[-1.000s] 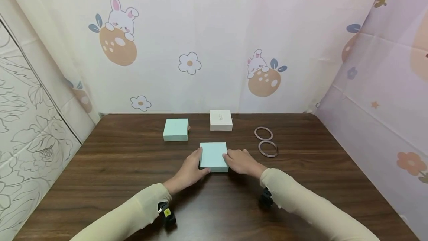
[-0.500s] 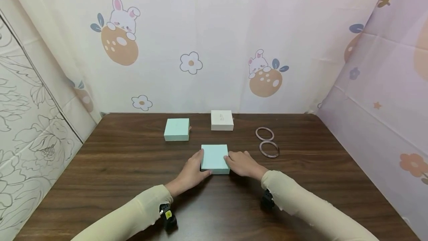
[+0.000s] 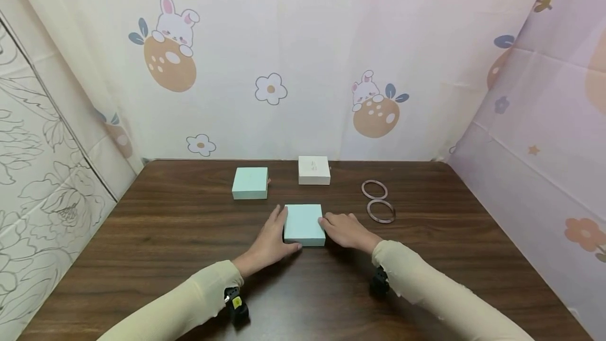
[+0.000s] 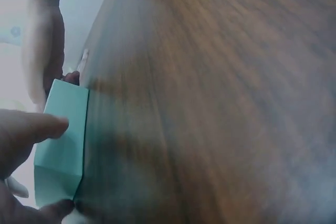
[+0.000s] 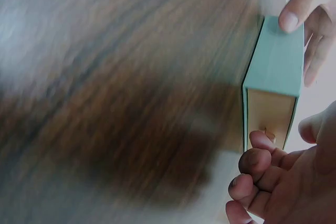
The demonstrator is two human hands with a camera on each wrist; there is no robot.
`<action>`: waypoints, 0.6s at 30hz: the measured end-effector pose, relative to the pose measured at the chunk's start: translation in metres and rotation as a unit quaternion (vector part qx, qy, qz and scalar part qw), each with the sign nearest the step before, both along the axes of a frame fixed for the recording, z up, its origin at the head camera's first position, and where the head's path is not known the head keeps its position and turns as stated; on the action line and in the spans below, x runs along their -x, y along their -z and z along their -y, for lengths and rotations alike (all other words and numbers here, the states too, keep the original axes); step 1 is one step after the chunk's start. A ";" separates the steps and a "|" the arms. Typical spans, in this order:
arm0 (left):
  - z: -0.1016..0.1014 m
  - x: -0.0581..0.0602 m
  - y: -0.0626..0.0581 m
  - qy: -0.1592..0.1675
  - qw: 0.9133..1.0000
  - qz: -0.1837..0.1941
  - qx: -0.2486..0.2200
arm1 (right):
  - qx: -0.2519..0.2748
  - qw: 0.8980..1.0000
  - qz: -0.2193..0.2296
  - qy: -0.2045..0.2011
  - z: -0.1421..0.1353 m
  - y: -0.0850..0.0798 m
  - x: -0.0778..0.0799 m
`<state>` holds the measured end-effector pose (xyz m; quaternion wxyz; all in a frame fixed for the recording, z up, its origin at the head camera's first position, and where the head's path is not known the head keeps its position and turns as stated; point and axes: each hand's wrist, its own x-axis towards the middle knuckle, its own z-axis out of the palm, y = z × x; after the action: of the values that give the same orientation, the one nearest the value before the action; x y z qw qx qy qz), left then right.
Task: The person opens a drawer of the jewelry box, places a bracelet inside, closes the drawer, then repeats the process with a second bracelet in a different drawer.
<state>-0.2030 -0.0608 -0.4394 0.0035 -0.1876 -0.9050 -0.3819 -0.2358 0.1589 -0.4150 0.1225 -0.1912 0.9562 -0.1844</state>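
A mint-green drawer box [image 3: 304, 222] lies flat on the table in front of me, its closed drawer end facing right. My left hand [image 3: 270, 240] holds its left side, the thumb against the front face and the fingers along the left edge. At the drawer end is my right hand [image 3: 349, 231]. Its fingers are curled, with one fingertip at the small pull tab [image 5: 270, 136] on the beige drawer front [image 5: 269, 113]. The right thumb stands apart from that fingertip in the right wrist view.
Behind on the left sits a second mint-green box [image 3: 250, 183]. A white box [image 3: 314, 170] stands at the back. Two pale ring-shaped bangles [image 3: 381, 211] lie to the right. The brown table [image 3: 189, 214] meets a patterned cloth [image 3: 303, 120] at its rear edge.
The mint-green box has shifted very little in view. My left fingers have straightened slightly and spread along its left edge. The right hand stays at the drawer end.
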 end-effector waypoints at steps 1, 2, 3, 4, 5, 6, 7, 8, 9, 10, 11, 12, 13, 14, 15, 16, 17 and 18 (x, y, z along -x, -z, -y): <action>0.001 0.001 -0.001 0.000 1.000 0.005 0.004 | 0.000 1.000 0.001 0.002 -0.001 0.000 0.001; 0.002 0.003 -0.002 0.002 1.000 0.008 0.008 | 0.000 1.000 0.002 0.005 -0.003 0.000 0.001; 0.003 0.006 -0.002 0.008 1.000 0.009 0.012 | 0.000 1.000 0.003 0.008 -0.004 -0.001 0.001; 0.005 0.010 -0.003 0.018 1.000 0.011 0.014 | -0.001 1.000 0.002 0.009 -0.005 0.000 0.002; 0.006 0.013 -0.004 0.029 0.999 0.013 0.018 | -0.001 1.000 0.002 0.011 -0.007 0.000 0.003; 0.008 0.017 -0.004 0.043 0.999 0.017 0.020 | -0.002 1.000 0.005 0.011 -0.008 0.000 0.003; 0.009 0.020 -0.005 0.057 0.998 0.023 0.024 | -0.001 1.000 0.008 0.011 -0.009 0.000 0.004; 0.011 0.024 -0.005 0.070 0.997 0.030 0.026 | 0.000 1.000 0.012 0.010 -0.009 0.000 0.004; 0.012 0.027 -0.005 0.082 0.995 0.039 0.028 | 0.002 1.000 0.015 0.008 -0.010 0.000 0.005; 0.013 0.030 -0.005 0.093 0.994 0.046 0.032 | 0.003 1.000 0.017 0.006 -0.010 0.000 0.005; 0.014 0.032 -0.005 0.103 0.993 0.051 0.036 | 0.005 1.000 0.020 0.004 -0.010 0.000 0.005; 0.014 0.034 -0.005 0.112 0.992 0.054 0.036 | 0.008 1.000 0.023 0.002 -0.010 0.000 0.005; 0.014 0.036 -0.004 0.119 0.991 0.055 0.039 | 0.010 1.000 0.026 0.000 -0.010 0.001 0.005; 0.013 0.038 -0.004 0.126 0.990 0.052 0.039 | 0.012 1.000 0.027 -0.001 -0.010 0.001 0.005; 0.013 0.039 -0.004 0.131 0.989 0.048 0.041 | 0.014 0.999 0.029 -0.003 -0.010 0.000 0.005; 0.012 0.040 -0.004 0.136 0.989 0.044 0.039 | 0.015 0.999 0.029 -0.005 -0.010 0.000 0.005; 0.011 0.041 -0.005 0.140 0.989 0.041 0.038 | 0.017 0.999 0.031 -0.008 -0.009 0.000 0.005; 0.010 0.042 -0.005 0.141 0.989 0.037 0.037 | 0.019 0.999 0.031 -0.011 -0.009 0.000 0.005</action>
<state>-0.2449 -0.0710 -0.4345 -0.0909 -0.2993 -0.8824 -0.3515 -0.2406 0.1683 -0.4146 0.1509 -0.1986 0.9460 -0.2073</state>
